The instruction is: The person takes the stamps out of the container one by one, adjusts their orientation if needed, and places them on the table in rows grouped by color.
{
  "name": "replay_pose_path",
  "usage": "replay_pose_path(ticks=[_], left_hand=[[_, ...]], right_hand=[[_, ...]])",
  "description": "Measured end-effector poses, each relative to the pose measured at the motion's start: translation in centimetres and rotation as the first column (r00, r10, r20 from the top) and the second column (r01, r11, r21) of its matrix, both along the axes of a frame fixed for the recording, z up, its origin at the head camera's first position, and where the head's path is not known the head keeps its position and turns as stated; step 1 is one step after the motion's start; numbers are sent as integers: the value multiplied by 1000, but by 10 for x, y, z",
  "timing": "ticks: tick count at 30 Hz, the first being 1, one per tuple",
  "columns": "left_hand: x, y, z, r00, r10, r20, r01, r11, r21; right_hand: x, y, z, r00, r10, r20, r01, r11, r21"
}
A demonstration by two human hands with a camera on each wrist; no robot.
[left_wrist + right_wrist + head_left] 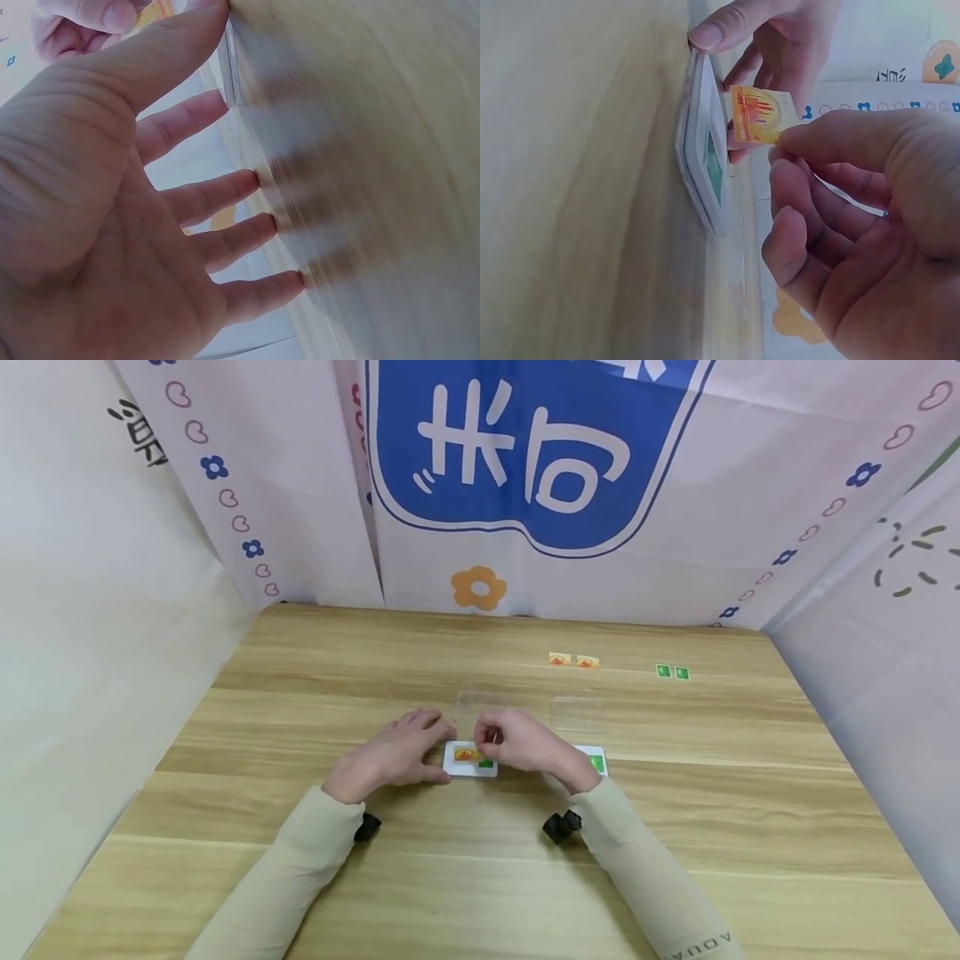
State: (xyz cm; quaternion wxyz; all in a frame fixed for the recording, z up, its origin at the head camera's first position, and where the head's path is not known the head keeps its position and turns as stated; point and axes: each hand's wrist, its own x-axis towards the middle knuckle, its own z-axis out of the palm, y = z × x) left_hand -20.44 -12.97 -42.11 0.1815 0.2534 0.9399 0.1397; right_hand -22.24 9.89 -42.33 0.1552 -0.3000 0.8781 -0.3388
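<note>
My right hand (pixel 521 742) pinches an orange-and-yellow postage stamp (pixel 759 114) by one corner between thumb and index finger. The stamp is tilted just over a small white card (pixel 459 769), which bears a green stamp (pixel 714 172). In the right wrist view the card looks thick and layered, like a shallow flat case. At the card's left side my left hand (pixel 397 750) spreads its fingers, the thumb at the near edge and fingertips down on the table. Partly behind the right forearm lies another white card (pixel 591 751) with a green stamp on its right side.
Two clear plastic rectangles (pixel 577 715) lie behind the cards on the wooden table (pixel 480 877). Farther back are two orange-yellow stamps (pixel 559 659) and, to their right, two green stamps (pixel 664 671). A printed white curtain (pixel 315 552) hangs along the table's far edge.
</note>
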Motion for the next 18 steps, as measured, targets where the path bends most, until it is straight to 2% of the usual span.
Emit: replay_pose_path(ticks=[7,14,18], left_hand=[[0,0,0,1000,-2,-7,2,1000,-2],[1,-2,0,1000,-6,-14,6,1000,13],[1,-1,1,1000,-8,-9,8,1000,12]], right_hand=[[-3,5,1,999,-16,46,18,999,-34],[-8,8,3,1000,-27,7,27,999,-24],[-8,11,2,999,-41,19,42,999,-32]])
